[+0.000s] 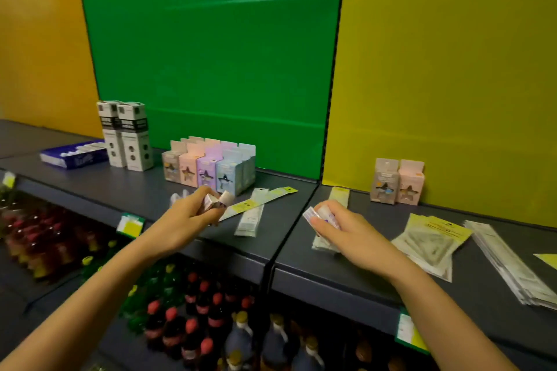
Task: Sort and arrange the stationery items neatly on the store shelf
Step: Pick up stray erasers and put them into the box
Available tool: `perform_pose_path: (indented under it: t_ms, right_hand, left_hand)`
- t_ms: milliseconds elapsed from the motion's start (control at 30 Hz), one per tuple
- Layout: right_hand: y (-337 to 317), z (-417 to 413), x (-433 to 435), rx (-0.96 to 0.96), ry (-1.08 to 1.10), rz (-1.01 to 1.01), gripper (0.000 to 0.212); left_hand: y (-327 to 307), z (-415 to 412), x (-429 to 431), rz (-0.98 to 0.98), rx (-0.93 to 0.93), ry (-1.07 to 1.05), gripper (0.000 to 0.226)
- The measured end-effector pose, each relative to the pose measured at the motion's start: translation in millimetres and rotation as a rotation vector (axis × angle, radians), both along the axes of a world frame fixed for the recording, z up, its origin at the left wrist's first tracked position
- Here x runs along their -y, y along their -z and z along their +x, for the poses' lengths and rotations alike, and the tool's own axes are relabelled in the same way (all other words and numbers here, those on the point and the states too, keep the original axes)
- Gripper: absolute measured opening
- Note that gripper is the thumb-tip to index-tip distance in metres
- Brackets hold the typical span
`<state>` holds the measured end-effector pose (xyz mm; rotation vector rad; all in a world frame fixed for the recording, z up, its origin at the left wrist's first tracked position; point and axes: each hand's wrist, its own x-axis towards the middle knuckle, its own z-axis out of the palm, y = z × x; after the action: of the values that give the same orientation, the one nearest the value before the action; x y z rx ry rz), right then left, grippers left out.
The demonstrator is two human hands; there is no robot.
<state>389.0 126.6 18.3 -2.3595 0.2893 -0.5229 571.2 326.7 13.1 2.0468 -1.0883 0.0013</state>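
Here the left hand point(193, 208) curls closed around a couple of small white packets point(217, 200) above the dark grey shelf point(144, 190), just in front of a block of pastel boxes point(211, 164) standing in rows. The right hand point(346, 230) grips a small white and purple packet point(313, 215) over the neighbouring shelf section, above a flat clear sleeve lying there. Long ruler packs point(256, 205) lie crossed between the hands. Two tall white and black boxes point(126, 135) stand upright at the back left beside a blue tray point(75, 156). Two more pastel boxes point(396, 181) stand against the yellow panel, and clear packs with yellow labels point(431, 238) lie scattered to the right. Bottles point(193, 322) fill the lower shelf.
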Motion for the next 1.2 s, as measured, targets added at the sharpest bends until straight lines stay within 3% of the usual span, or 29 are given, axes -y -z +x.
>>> perform_pose_path:
  t_ms: [167, 400, 600, 900, 1133, 1200]
  right_hand:
    - [1, 67, -61, -0.042, -0.075, -0.017, 0.04]
    - [0, 177, -170, -0.057, -0.128, -0.087, 0.019]
    - [-5, 273, -249, -0.106, -0.186, -0.067, 0.025]
    - [-10, 401, -302, -0.178, -0.19, -0.147, 0.043]
    - [-20, 512, -308, -0.193, -0.147, -0.239, 0.03]
    - [-27, 541, -305, -0.178, -0.114, -0.235, 0.035]
  left_hand:
    - [6, 47, -87, 0.012, -0.018, -0.118, 0.014]
    - [12, 129, -221, 0.038, -0.027, -0.143, 0.014]
    - [12, 202, -308, 0.019, -0.019, -0.195, 0.016]
    - [11, 308, -357, -0.041, 0.036, -0.284, 0.019]
    - [5, 412, -347, -0.101, 0.017, -0.232, 0.019]
    - [-3, 445, -339, -0.104, 0.018, -0.194, 0.022]
